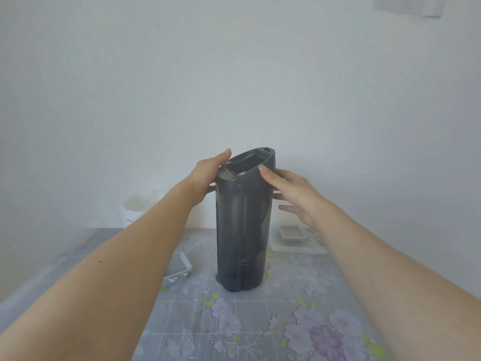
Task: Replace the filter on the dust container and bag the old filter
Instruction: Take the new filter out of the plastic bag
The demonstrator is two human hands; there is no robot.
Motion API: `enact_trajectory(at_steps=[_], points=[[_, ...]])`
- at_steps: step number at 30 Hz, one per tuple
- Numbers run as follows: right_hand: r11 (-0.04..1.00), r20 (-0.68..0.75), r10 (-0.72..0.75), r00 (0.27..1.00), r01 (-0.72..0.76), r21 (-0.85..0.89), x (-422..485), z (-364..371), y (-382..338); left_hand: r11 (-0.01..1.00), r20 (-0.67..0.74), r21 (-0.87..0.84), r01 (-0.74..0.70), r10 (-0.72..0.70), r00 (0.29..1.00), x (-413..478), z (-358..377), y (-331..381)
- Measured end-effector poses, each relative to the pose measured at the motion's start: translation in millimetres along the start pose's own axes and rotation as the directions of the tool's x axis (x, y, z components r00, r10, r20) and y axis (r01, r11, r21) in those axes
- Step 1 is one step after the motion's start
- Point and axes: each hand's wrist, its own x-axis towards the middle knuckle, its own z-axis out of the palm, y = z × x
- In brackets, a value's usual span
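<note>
Dust container (242, 230) stands upright, its open top at 12 o'clock; left hand (208, 175) grips its collar at 9, and loose-fingered right hand (291, 194) touches it at 3.

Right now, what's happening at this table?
A person steadies a tall dark grey plastic dust container upright on the floral-cloth table. The left hand grips its top. The right hand has its thumb on the rim, fingers spread alongside. A pale pleated filter lies to its left, and a grey-framed filter sits on clear plastic at back right.
</note>
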Motion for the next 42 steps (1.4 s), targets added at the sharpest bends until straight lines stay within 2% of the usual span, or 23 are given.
enact_trajectory(at_steps=[9, 14, 19, 31, 35, 39, 40, 42], points=[[0.995, -0.179, 0.090, 0.980, -0.081, 0.060, 8, 3, 0, 0.997, -0.140, -0.050, -0.062, 0.055, 0.989, -5, -6, -15], [0.988, -0.107, 0.077, 0.991, -0.061, 0.145, 15, 14, 1, 0.993, -0.129, -0.074, -0.091, 0.081, 0.988, -12, -2, -15], [0.977, -0.105, 0.049, 0.993, -0.026, 0.210, 28, 23, 8, 0.985, -0.113, -0.023, -0.170, 0.166, 0.980, -19, 8, -17], [0.964, -0.118, 0.054, 0.992, -0.021, 0.264, 50, 37, 11, 0.993, -0.070, 0.033, -0.112, 0.114, 0.991, 2, 6, -23], [0.963, -0.101, 0.052, 0.993, -0.023, 0.270, 52, 32, 14, 0.994, -0.067, 0.003, -0.110, 0.110, 0.992, 4, 12, -21], [0.972, -0.075, 0.079, 0.994, -0.060, 0.226, 51, 24, 17, 0.992, -0.138, -0.014, -0.125, 0.122, 0.983, 2, 18, -22], [0.977, -0.083, 0.092, 0.992, -0.074, 0.199, 49, 20, 16, 0.988, -0.192, 0.011, -0.153, 0.152, 0.969, 1, 20, -24], [0.982, -0.127, 0.113, 0.985, -0.092, 0.165, 44, 6, 16, 0.947, -0.312, 0.176, -0.268, 0.312, 0.897, -4, 25, -23]])
